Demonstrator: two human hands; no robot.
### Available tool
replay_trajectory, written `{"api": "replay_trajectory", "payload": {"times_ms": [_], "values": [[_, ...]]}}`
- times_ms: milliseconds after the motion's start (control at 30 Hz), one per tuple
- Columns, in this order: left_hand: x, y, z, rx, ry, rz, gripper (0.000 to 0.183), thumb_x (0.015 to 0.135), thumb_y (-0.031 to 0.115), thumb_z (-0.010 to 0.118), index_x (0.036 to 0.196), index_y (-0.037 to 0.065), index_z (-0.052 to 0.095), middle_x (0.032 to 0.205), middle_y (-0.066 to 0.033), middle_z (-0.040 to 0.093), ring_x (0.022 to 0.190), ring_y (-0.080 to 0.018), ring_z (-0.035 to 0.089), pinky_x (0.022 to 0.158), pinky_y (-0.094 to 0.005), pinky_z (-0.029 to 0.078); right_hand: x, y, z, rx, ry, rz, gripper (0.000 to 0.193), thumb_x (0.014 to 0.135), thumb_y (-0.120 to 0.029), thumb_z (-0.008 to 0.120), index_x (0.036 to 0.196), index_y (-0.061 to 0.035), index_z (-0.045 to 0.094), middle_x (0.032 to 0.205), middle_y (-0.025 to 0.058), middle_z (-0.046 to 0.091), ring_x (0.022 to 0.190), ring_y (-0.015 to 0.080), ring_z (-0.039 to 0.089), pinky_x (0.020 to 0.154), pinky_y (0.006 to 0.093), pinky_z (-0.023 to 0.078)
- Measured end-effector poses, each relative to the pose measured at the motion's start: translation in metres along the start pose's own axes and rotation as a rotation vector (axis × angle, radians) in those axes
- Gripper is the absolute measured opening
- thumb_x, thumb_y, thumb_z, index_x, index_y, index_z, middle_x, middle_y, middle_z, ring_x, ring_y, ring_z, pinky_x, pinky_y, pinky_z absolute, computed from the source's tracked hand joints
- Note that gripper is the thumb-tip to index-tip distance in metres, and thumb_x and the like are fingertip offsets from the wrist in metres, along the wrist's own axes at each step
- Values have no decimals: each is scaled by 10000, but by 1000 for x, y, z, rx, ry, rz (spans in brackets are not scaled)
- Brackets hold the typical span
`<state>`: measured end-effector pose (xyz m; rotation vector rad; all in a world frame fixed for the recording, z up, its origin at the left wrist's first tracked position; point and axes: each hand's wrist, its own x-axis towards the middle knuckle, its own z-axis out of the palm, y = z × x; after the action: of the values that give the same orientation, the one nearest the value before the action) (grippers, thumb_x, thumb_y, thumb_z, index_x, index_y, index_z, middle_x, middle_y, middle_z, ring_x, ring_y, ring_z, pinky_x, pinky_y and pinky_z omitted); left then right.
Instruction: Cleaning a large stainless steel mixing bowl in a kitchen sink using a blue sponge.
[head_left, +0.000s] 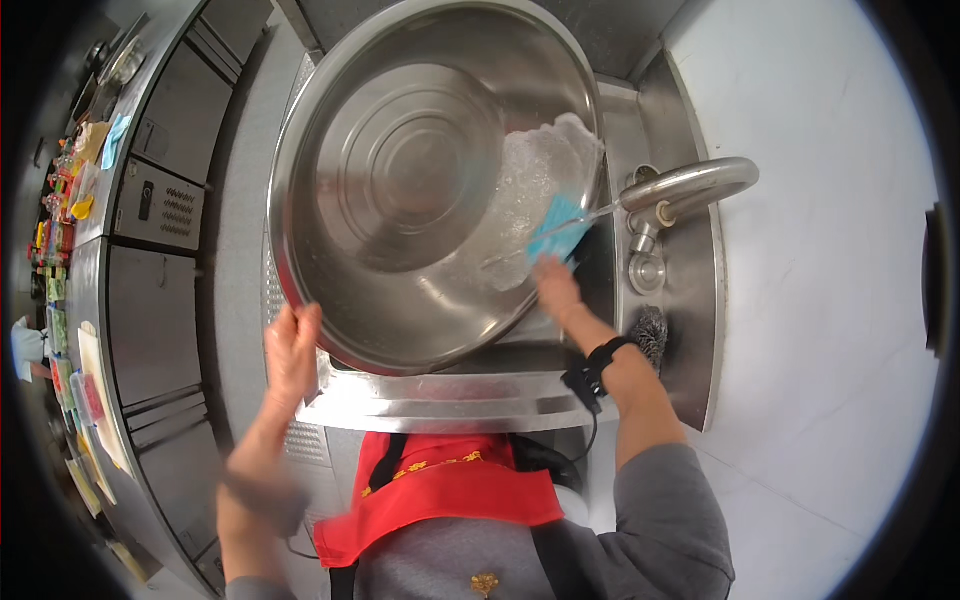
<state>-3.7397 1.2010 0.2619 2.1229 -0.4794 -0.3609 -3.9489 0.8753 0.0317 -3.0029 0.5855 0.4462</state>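
A large round steel basin (pixel 410 165) rests tilted over the sink, with foamy water (pixel 545 170) pooled along its right side. My left hand (pixel 293 345) is closed on the basin's near left rim. In my right hand (pixel 556 285) is a light blue cleaning cloth (pixel 560 228), pressed to the inner right wall by the suds; motion blurs it a little. Water runs from the curved steel faucet (pixel 700 185) into the basin beside the cloth.
A dark, bristly scrubber (pixel 650 335) lies right of the sink, below the faucet base. The steel sink edge (pixel 440 400) runs in front of me. On the left, beyond the floor, a counter (pixel 90 260) carries bottles, containers and a cutting board (pixel 105 400). A white wall (pixel 820 300) stands right.
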Motion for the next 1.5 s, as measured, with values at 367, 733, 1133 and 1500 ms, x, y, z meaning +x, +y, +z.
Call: {"api": "replay_trajectory", "payload": {"times_ms": [367, 733, 1133, 1500], "values": [[45, -6, -7, -114, -36, -17, 459, 729, 169, 668, 1090, 10, 435, 767, -22, 535, 661, -71, 474, 562, -196, 387, 4, -215, -75, 1260, -232, -488, 507, 801, -93, 409, 1288, -43, 279, 1346, 186, 236, 1223, 322, 275, 1009, 350, 240], [-13, -38, 8, -210, -128, -202, 267, 828, 206, 566, 886, -46, 497, 699, -61, 559, 581, -115, 530, 519, -248, 468, 12, 19, -26, -176, -146, -69, 476, 824, -216, 400, 1294, -203, 323, 1401, 51, 185, 1291, 233, 158, 1030, 455, 95], [15, -11, -2, -278, -182, -80, 430, 782, 179, 621, 1117, 13, 407, 955, -54, 536, 843, -115, 507, 746, -252, 418, -7, -180, -21, 984, -207, -303, 563, 722, -141, 494, 1253, -42, 335, 1265, 228, 336, 1186, 330, 322, 976, 387, 275], [-9, -28, 8, -172, -85, -83, 208, 822, 177, 567, 834, -25, 519, 682, -28, 548, 635, -68, 459, 557, -229, 386, -13, -125, -41, 626, -393, -555, 527, 841, -305, 425, 1320, -174, 248, 1370, 131, 213, 1253, 303, 226, 1015, 388, 220]]}}
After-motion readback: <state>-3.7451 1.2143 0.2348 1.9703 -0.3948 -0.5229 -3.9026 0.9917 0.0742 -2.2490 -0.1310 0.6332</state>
